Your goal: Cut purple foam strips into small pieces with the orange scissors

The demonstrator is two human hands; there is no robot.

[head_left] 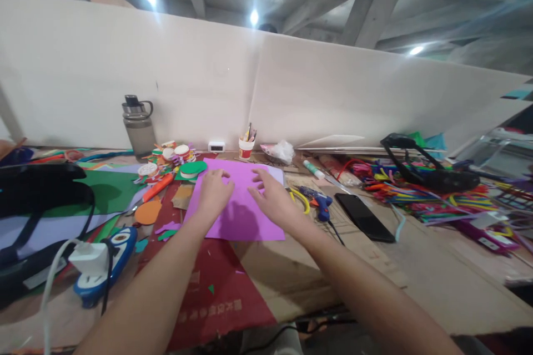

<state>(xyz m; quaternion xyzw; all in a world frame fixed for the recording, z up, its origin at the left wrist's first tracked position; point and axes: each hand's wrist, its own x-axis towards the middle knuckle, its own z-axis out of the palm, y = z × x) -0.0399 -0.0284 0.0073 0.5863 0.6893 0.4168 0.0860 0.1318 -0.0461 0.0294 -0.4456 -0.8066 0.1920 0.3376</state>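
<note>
A sheet of purple paper (244,227) lies on the worktable in front of me, and a shadow falls across it. Over its left part is my left hand (216,194), fingers loosely bent and apart. My right hand (272,199) is over the right part with thumb and fingers spread. Nothing shows in either hand; whether the fingertips press on the paper I cannot tell. Just left of the sheet sits a round green paper piece with a white disc (192,171). Right of my right hand are a yellow loop (303,199) and a blue glue gun (321,206).
A black phone (364,216) and a glue stick (313,169) lie to the right, before a heap of coloured craft strips (412,199). On the left are an orange cutter (158,187), a blue power strip (120,255) and a water bottle (139,130). A pen cup (246,147) stands behind.
</note>
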